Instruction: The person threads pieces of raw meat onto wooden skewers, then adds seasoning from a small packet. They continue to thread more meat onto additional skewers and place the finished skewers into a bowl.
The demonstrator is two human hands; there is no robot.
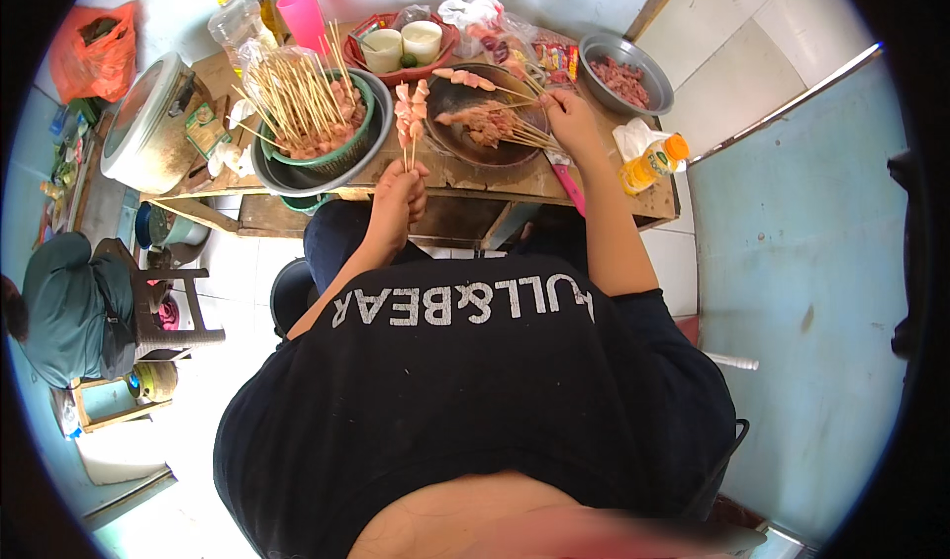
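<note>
My left hand [401,190], at the table's front edge, is closed around the bare ends of bamboo skewers threaded with pale raw meat [411,112]. The skewers stand upright in my grip, meat at the top. To the right, my right hand [569,123] pinches a thin stick at the rim of a dark round pan [454,146]. A skewer of pale meat [466,78] reaches leftward from near those fingers across the pan. Below it, a bunch of meat skewers [486,123] lies in the pan. Which sticks the right fingers hold is partly hidden.
Left, a green basket [326,164] packed with meat skewers sits in a grey basin [278,180]. A pink-handled knife [568,186] and a juice bottle [653,164] are at right. Behind stands a metal bowl of meat pieces [660,88]. A person [70,307] sits far left.
</note>
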